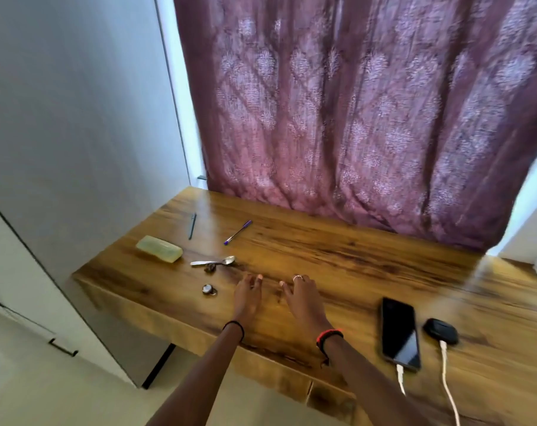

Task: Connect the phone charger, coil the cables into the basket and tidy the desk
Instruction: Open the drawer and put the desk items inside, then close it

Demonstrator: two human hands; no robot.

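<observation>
Two forearms are extended from 6 o'clock over the near edge of the wooden desk point(338, 250). A black band point(235, 327) is worn on the left wrist and a red-and-black band point(330, 335) on the right.

At 5 o'clock, a white cable point(400, 379) is seen plugged into the near end of the phone point(400, 332), which lies flat, screen dark. Just beside it, at its 3 o'clock, a black case point(441, 330) is fed by a second white cable point(445, 373). Both cables run off the near desk edge.

The left hand point(247, 295) and right hand point(301, 298) are held side by side near mid-desk, palms down, fingers extended, nothing grasped. Contact with the wood cannot be confirmed.

At 9 o'clock of the left hand a round metal object point(209, 289) is noted. Beyond it, at 11 o'clock, lie a spoon point(213, 262) and a small dark object point(210, 267) touching it. Further left lies a pale green case point(159, 248).

Farther back, a dark pen point(192, 226) and a purple pen point(238, 232) lie apart. A maroon patterned curtain point(353, 103) hangs at 12 o'clock.
</observation>
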